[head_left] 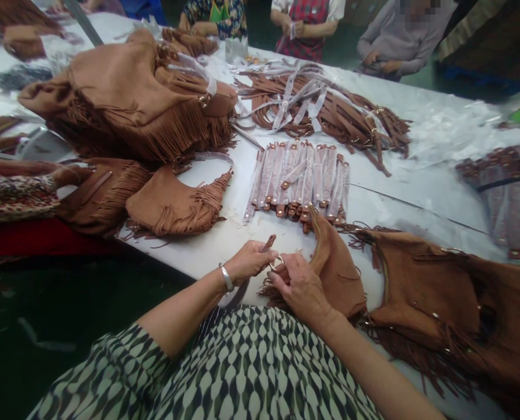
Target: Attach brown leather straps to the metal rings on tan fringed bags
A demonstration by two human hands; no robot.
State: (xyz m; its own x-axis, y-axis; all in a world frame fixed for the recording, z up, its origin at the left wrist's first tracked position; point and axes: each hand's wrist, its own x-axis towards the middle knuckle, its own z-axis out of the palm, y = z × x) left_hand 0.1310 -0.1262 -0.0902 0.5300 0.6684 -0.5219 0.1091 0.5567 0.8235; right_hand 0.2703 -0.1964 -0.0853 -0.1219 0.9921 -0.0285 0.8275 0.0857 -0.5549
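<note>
On the tabletop [211, 248] lay a fringed bag [336, 271]. Beside it, the left hand [251, 258] gripped a strap [268, 242], its tip jutting up, and the right hand [301, 283] pinched a metal ring [281, 260]. Joining the two seemed the step; the next move probably called for guiding the tip to the steadied ring.

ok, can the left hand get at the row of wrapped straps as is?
Probably yes: the row of wrapped straps lies just ahead of the left hand, apparently with only white tabletop between. It's pinching a brown strap, though, so it would likely need to let go first.
</note>
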